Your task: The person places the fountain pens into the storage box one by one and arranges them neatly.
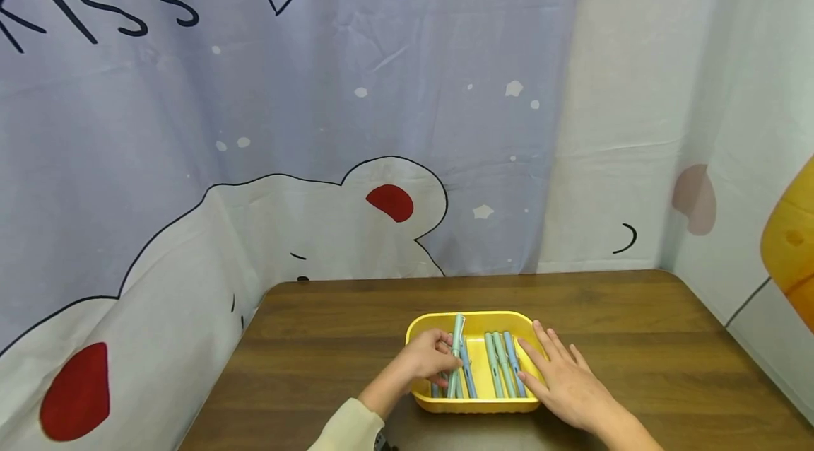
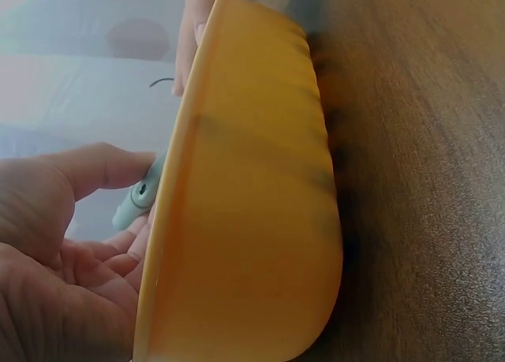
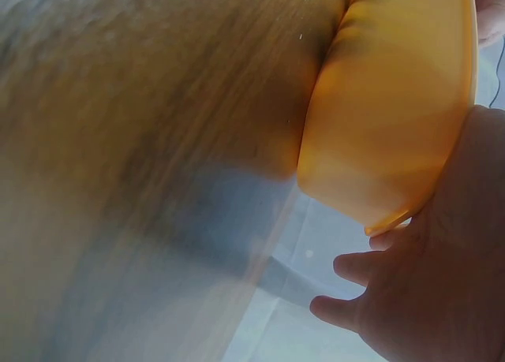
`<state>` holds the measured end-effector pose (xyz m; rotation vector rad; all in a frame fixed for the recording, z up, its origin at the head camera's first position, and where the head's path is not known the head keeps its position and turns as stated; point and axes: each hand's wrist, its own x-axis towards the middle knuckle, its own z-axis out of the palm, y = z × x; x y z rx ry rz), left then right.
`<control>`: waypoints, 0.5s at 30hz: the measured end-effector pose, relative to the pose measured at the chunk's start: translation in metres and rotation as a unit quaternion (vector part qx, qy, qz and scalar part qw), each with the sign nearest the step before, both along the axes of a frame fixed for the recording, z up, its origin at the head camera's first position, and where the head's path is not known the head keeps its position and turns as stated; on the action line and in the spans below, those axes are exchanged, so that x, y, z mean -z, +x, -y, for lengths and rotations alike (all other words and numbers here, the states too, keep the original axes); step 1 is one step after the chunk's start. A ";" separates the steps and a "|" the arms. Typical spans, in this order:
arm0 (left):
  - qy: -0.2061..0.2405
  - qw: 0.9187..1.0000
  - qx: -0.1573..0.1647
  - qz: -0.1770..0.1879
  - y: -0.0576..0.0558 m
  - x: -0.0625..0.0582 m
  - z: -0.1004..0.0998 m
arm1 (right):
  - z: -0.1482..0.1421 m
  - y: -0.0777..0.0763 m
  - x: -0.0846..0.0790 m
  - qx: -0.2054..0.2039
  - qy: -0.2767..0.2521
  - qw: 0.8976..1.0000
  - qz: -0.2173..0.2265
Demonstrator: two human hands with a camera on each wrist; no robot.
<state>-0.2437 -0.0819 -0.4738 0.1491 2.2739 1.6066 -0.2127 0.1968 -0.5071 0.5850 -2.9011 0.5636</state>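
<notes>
My left hand point(image 1: 427, 358) reaches over the left side of a yellow plastic basket point(image 1: 473, 406) and pinches a pale green pen point(image 1: 457, 339) between thumb and fingers. In the left wrist view the thumb presses on the green pen point(image 2: 136, 200), partly hidden behind the basket's rim. Beside it lies a blue pen point(image 1: 469, 377), with other pens partly covered by the hand. Two green pens point(image 1: 497, 366) and a blue pen point(image 1: 514, 362) lie side by side in the right half. My right hand point(image 1: 569, 384) rests with spread fingers at the basket's right rim.
The basket stands on a brown wooden table point(image 1: 318, 359). Behind it and along the sides hangs a printed curtain point(image 1: 483, 154) with cartoon shapes. A pale sleeve point(image 1: 350, 428) covers my left forearm.
</notes>
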 end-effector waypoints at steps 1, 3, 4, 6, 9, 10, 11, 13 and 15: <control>-0.002 1.000 0.002 0.001 -0.001 0.000 -0.001 | 0.000 0.000 0.000 0.000 0.001 1.000 0.000; -0.010 1.000 0.006 0.002 -0.002 -0.001 -0.002 | 0.000 -0.001 -0.001 0.000 0.002 1.000 0.000; -0.013 1.000 0.007 0.003 -0.003 -0.002 -0.003 | -0.001 -0.001 -0.001 0.000 0.002 1.000 0.000; -0.020 1.000 0.009 0.001 -0.005 -0.001 -0.007 | -0.001 -0.001 -0.002 0.000 0.003 1.000 0.000; -0.023 1.000 0.010 0.003 -0.006 0.001 -0.012 | 0.000 -0.001 -0.002 -0.002 0.002 1.000 0.001; -0.023 1.000 0.010 0.004 -0.006 0.001 -0.014 | 0.000 -0.001 -0.002 -0.003 0.001 1.000 0.002; -0.023 1.000 0.009 0.007 -0.007 0.002 -0.017 | 0.000 0.000 -0.002 -0.004 0.001 1.000 0.003; -0.018 1.000 0.009 0.015 -0.006 0.003 -0.020 | 0.000 0.000 -0.002 -0.003 0.001 1.000 0.005; -0.020 1.000 0.007 0.019 -0.006 0.005 -0.024 | 0.001 0.001 -0.001 -0.002 0.002 1.000 0.007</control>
